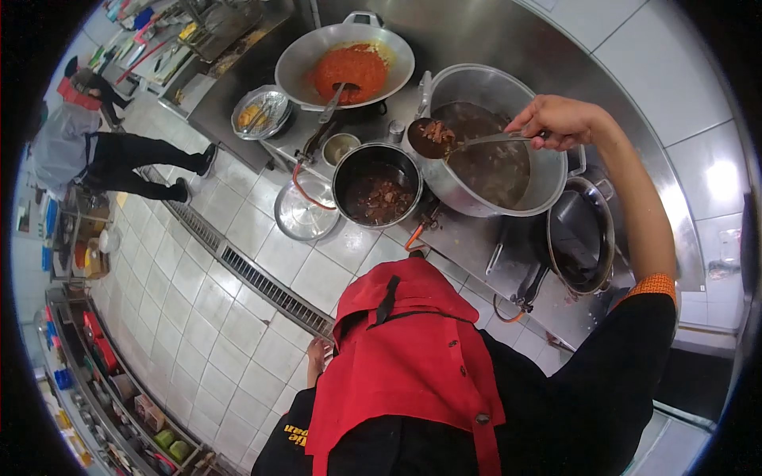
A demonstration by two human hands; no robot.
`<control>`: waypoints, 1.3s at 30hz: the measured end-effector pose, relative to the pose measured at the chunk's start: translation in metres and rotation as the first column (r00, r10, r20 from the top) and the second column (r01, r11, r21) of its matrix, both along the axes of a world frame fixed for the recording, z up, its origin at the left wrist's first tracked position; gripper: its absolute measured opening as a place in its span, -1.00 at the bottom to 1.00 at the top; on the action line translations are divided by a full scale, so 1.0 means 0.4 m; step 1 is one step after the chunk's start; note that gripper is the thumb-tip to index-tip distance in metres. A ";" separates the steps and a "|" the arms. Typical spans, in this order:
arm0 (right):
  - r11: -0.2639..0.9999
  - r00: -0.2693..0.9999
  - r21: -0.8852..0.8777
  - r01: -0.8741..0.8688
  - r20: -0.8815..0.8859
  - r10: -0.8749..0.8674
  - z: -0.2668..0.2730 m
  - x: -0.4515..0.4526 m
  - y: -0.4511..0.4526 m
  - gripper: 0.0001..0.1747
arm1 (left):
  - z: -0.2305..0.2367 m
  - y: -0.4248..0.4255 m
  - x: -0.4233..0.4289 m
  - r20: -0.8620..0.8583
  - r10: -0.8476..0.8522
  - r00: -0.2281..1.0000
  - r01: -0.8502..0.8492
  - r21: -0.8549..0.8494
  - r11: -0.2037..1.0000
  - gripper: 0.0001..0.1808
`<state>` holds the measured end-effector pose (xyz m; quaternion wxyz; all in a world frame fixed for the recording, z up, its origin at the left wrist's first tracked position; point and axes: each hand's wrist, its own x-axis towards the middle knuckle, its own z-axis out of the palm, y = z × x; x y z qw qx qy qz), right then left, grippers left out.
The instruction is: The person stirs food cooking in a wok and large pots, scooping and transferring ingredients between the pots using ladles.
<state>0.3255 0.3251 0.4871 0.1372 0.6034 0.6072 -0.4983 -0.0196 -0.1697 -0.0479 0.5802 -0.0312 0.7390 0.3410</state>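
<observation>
My right hand (550, 125) grips the handle of a metal ladle (430, 138), whose bowl, full of meat pieces in dark liquid, is at the left rim of a large aluminium pot (550, 190). Dark brown broth (488, 160) partly fills that pot. Just below and left of the ladle stands a smaller dark-walled pot (411, 172) with meat pieces in dark liquid. Low at my left side, beside the red apron (411, 369), my left hand (318, 351) is partly hidden; its fingers are visible, and I see nothing in them.
A wok (289, 65) of red sauce holds a spatula (333, 104). Nearby are a foil-lined bowl (280, 125), a small cup (351, 143), a round metal lid (306, 208) and a dark oval pan (610, 238). Orange gas hoses hang along the stove edge. Two people are farther left.
</observation>
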 end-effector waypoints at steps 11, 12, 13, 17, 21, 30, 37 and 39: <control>0.975 0.985 0.221 0.029 -0.171 0.009 -0.680 -0.168 -0.145 -0.85 | -0.009 -0.092 -0.034 0.002 0.049 0.999 -0.049 -0.052 0.997 -0.57; 0.885 0.994 0.456 -0.091 -0.006 0.106 -0.770 -0.181 -0.168 -0.80 | -0.009 -0.099 -0.038 0.005 0.051 0.999 -0.050 -0.054 0.997 -0.57; 0.733 0.971 0.638 -0.235 0.177 0.158 -0.830 -0.195 -0.197 -0.73 | -0.008 -0.108 -0.041 0.006 0.055 0.998 -0.055 -0.056 0.997 -0.57; 0.616 0.971 0.758 -0.214 0.235 0.047 -0.875 -0.207 -0.300 -0.60 | -0.013 -0.143 -0.046 0.013 0.075 0.997 -0.074 -0.062 0.995 -0.56; 0.479 0.978 0.854 -0.203 0.200 0.059 -0.838 -0.157 -0.340 -0.52 | 0.003 -0.131 -0.056 0.015 0.030 0.999 -0.029 -0.076 0.997 -0.56; 0.294 0.976 0.953 0.078 -0.133 0.171 -0.442 -0.051 -0.327 -0.58 | -0.002 -0.035 -0.088 -0.011 -0.032 0.999 0.032 -0.053 0.998 -0.57; 0.544 0.928 0.757 0.361 -0.350 -0.128 -0.247 0.104 -0.189 -0.60 | 0.013 0.104 -0.004 -0.043 0.018 0.999 -0.018 -0.005 1.000 -0.63; 0.567 0.966 0.783 0.256 -0.227 -0.122 -0.276 0.172 -0.087 -0.60 | 0.043 0.144 0.049 -0.079 0.005 0.997 -0.006 -0.019 1.000 -0.64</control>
